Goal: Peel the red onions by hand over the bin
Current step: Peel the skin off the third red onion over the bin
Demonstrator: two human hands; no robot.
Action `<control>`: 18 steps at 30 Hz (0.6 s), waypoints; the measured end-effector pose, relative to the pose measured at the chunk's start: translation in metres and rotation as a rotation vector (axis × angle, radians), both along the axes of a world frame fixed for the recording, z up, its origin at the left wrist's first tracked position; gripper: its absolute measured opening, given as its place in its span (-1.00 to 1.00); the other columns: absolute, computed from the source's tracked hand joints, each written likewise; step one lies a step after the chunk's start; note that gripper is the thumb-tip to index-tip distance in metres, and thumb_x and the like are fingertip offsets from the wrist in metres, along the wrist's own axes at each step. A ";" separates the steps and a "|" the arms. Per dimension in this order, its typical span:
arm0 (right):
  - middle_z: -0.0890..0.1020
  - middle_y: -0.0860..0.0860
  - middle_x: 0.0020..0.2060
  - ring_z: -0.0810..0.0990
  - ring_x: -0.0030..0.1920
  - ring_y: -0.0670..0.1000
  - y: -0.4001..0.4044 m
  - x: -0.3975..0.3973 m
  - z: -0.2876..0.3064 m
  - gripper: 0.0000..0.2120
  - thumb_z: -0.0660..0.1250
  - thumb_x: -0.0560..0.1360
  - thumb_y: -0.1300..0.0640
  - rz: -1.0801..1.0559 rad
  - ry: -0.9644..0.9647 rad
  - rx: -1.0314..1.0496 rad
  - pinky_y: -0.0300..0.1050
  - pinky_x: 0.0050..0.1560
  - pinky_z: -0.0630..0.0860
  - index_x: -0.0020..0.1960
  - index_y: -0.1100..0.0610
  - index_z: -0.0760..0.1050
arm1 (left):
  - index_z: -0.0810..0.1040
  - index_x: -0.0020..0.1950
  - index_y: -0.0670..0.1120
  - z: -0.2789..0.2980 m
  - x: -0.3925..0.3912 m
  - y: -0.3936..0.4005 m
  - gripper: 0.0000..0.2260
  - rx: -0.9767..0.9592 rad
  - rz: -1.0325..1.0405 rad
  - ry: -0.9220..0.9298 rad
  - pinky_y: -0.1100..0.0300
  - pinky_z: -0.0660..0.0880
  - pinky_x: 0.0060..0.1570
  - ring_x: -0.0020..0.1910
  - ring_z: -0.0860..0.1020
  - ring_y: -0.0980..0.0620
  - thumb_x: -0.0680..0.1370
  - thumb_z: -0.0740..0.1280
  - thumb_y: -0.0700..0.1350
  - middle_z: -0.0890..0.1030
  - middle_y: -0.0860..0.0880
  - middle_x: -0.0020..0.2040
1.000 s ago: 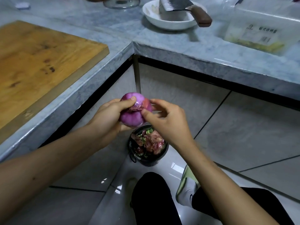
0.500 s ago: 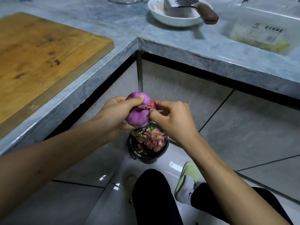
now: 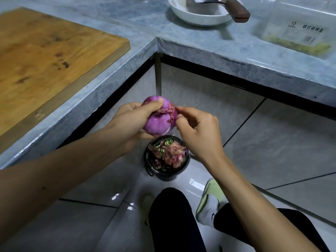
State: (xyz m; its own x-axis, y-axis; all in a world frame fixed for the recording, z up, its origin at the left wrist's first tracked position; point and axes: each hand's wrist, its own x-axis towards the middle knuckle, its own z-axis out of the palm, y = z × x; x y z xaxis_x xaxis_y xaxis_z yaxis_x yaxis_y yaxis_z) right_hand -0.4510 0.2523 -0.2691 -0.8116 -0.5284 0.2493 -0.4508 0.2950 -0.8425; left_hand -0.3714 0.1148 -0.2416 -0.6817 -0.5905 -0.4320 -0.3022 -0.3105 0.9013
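Head view: left hand point(image 3: 131, 122) cups the round purple-red onion point(image 3: 160, 119), thumb pressed over its top. Right hand point(image 3: 198, 131) curled, fingertips pinching dry skin at the onion's right side. Onion held directly above the small black round bin point(image 3: 168, 174) of peelings on grey floor tiles point(image 3: 272, 142). Grey marble counter edge point(image 3: 101, 88) near left forearm; open floor to the right.
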 end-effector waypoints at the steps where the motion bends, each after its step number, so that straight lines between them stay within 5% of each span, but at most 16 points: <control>1: 0.73 -0.09 -0.15 0.67 -0.16 -0.22 0.001 0.001 0.000 -0.77 0.39 0.49 0.12 0.023 -0.026 -0.012 -0.23 -0.05 0.61 0.13 0.09 0.67 | 0.58 0.12 -0.19 0.001 -0.001 -0.001 -0.68 0.011 0.004 0.005 0.01 0.69 -0.20 -0.12 0.74 -0.05 0.52 0.49 0.00 0.74 -0.15 -0.02; 5: 0.71 -0.02 -0.05 0.68 -0.13 -0.14 -0.003 0.006 -0.005 -0.63 0.54 0.40 -0.02 0.026 0.068 -0.039 -0.19 -0.07 0.63 0.13 0.11 0.67 | 0.63 0.03 -0.18 0.001 0.000 0.000 -0.78 0.035 0.018 0.009 0.03 0.69 -0.23 -0.11 0.74 -0.08 0.56 0.46 -0.02 0.75 -0.16 -0.06; 11: 0.70 0.02 -0.16 0.65 -0.17 -0.10 -0.010 0.004 -0.016 -0.87 0.48 0.45 0.15 -0.049 0.203 -0.163 -0.14 -0.12 0.60 -0.03 0.17 0.72 | 0.63 0.03 -0.17 -0.001 -0.001 -0.001 -0.76 0.015 0.030 0.002 0.06 0.68 -0.27 -0.16 0.74 -0.03 0.55 0.46 0.00 0.74 -0.11 -0.10; 18: 0.63 0.02 -0.31 0.54 -0.32 -0.04 -0.016 0.011 -0.020 -0.92 0.42 0.47 0.20 -0.064 0.330 -0.016 -0.24 -0.25 0.44 -0.17 0.18 0.66 | 0.63 0.12 -0.23 -0.008 0.000 -0.001 -0.68 0.012 0.072 -0.025 0.07 0.66 -0.30 -0.16 0.74 -0.05 0.53 0.50 -0.02 0.74 -0.16 -0.09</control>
